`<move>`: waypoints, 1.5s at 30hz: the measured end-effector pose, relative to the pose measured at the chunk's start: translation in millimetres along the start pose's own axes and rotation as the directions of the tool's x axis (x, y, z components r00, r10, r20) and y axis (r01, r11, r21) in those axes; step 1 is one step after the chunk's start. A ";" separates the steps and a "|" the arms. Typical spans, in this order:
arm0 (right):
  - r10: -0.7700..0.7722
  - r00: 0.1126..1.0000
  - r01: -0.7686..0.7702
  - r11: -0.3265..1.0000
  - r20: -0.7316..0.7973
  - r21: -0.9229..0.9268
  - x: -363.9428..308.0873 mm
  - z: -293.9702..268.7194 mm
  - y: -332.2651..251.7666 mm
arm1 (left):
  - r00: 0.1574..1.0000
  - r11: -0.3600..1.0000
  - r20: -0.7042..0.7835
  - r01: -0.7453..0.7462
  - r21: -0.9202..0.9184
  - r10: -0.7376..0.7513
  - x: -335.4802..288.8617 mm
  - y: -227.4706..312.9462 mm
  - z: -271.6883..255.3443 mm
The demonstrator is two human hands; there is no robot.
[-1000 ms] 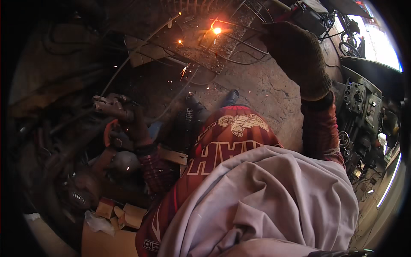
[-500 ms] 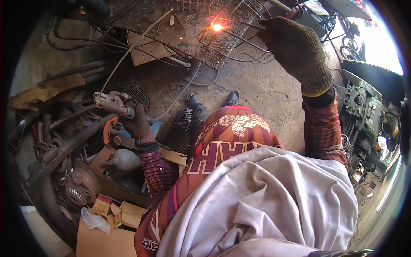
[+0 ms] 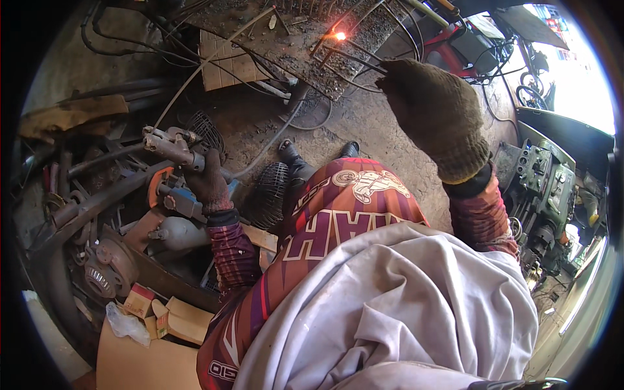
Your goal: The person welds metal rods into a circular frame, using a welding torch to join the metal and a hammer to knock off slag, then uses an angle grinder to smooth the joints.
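My gloved left hand (image 3: 211,182) is closed round the handle of a welding electrode holder (image 3: 172,148). A long thin welding rod (image 3: 214,57) runs from its head up to the bench. At the upper right my gloved right hand (image 3: 435,117) is closed on a thin bent metal rod frame (image 3: 363,60), partly hidden by the glove. The frame reaches over the cluttered steel bench (image 3: 305,62). A small spot (image 3: 340,36) glows orange-white where rods meet there, and the welding rod's tip is apart from it, to the left.
Scrap metal and pipes (image 3: 97,214) crowd the left, with a grey cylinder (image 3: 179,233) and opened cardboard boxes (image 3: 185,318) nearer me. A green machine (image 3: 543,175) stands at the right. Cables (image 3: 130,55) hang by the bench; a wire fan cage (image 3: 268,195) is near my feet.
The glow has shrunk and dimmed. My right hand sits slightly lower and further left, and the rod frame has turned, showing curved rods on its far side. My left hand keeps its hold.
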State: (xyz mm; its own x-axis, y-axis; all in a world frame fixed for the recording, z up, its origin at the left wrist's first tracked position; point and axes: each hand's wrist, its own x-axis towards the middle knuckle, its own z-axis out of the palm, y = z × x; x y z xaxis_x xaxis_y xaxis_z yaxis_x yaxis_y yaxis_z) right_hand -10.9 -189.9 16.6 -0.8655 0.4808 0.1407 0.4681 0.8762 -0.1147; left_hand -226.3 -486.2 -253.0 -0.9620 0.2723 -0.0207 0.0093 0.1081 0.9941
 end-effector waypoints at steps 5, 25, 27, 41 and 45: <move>0.007 1.000 -0.006 0.996 0.007 -0.085 5.7 12.0 -16.2 | 0.999 0.999 0.050 0.006 -0.040 -0.004 -1.5 -1.9 -0.2; -0.149 0.984 0.147 0.989 -0.101 -0.032 -8.5 42.0 19.0 | 0.995 0.994 0.009 0.103 -0.036 -0.103 -7.7 20.1 8.6; -0.181 0.973 0.180 0.983 -0.144 -0.019 -9.1 49.2 25.7 | 0.997 0.996 0.007 0.071 -0.047 -0.070 -9.0 27.0 12.0; 0.000 1.000 0.000 0.997 0.009 0.083 -26.4 5.0 -13.5 | 0.943 0.852 0.280 0.292 -0.434 -0.180 -19.7 108.5 58.7; 0.062 0.997 -0.080 0.864 0.052 0.497 -25.6 27.0 -23.3 | 0.852 0.582 0.485 0.501 -0.641 -0.200 -42.7 152.0 81.3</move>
State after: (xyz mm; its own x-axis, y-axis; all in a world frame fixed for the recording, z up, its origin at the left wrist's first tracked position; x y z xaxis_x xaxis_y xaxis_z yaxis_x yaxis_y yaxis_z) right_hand -4.4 -223.5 -10.8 -0.8429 0.5318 0.0822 0.3848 0.7024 -0.5987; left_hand -161.6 -403.7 -109.7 -0.6888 0.6735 -0.2682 -0.6517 -0.4132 0.6361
